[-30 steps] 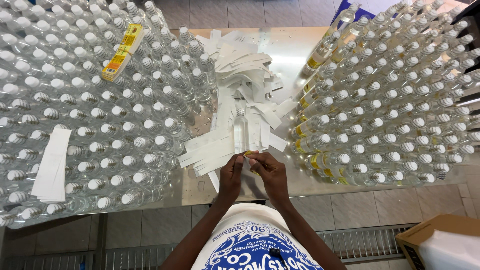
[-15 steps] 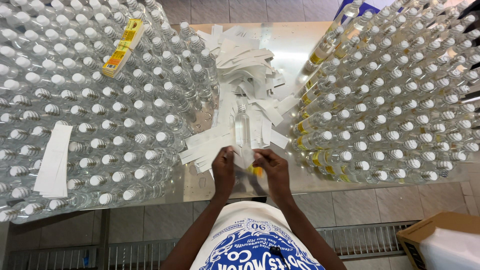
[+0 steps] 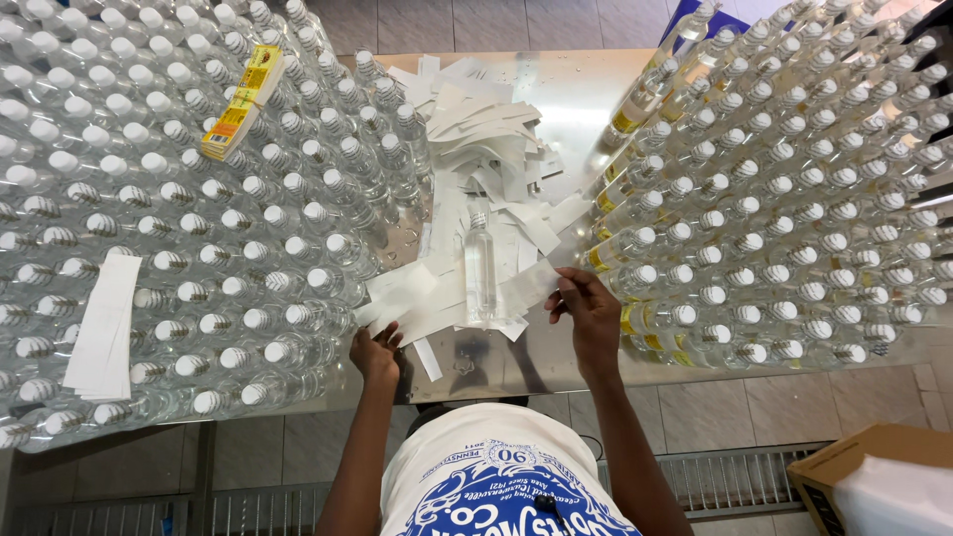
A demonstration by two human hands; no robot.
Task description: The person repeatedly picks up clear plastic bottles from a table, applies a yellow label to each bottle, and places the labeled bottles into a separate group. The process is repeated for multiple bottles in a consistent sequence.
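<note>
A single clear bottle (image 3: 479,270) with a white cap lies flat on its side on the steel table (image 3: 581,109), cap pointing away from the person, resting on a loose heap of white paper strips (image 3: 476,149). Lying down and set apart from the standing stock, it is open to both hands from either side.

The right hand (image 3: 588,310) sits just right of the bottle, its fingers pinching the edge of one white strip (image 3: 526,288) that reaches toward the bottle's side. The left hand (image 3: 375,349) is at the near left of the heap, fingers curled down onto the ends of several strips (image 3: 397,298); whether they pinch one or only press on them I cannot tell.

The strips look like peeled backing or blank labels: long, narrow, plain white, piled thickest toward the far side of the table.

To the left stands a dense block of unlabelled clear bottles (image 3: 199,228) with white caps. On top of them rests a yellow stack of printed labels (image 3: 241,101) and, nearer, a neat stack of white sheets (image 3: 102,326). To the right, another block of bottles (image 3: 794,189) stands, many showing yellow labels on their sides. A cardboard box (image 3: 874,476) sits on the floor at the lower right.
</note>
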